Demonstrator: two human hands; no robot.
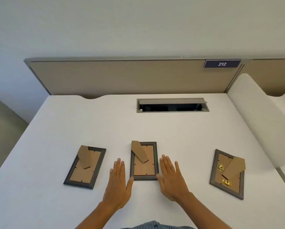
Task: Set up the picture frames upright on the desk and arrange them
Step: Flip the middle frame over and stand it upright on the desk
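Three small dark-grey picture frames lie face down on the white desk (179,138), brown backs and cardboard stands up. The left frame (84,169) is angled, the middle frame (144,169) lies straight, and the right frame (227,175) is tilted and carries two brass hangers. My left hand (117,184) lies flat just left of the middle frame, fingers extended, thumb near the frame's lower left corner. My right hand (172,177) lies flat just right of it, thumb touching or nearly touching the lower right corner. Neither hand holds anything.
An open cable tray slot (172,105) is set in the desk at the back. A beige partition panel (122,76) with a "212" label (222,63) stands behind. A white rounded divider (257,116) borders the desk on the right; the desk's left edge drops off.
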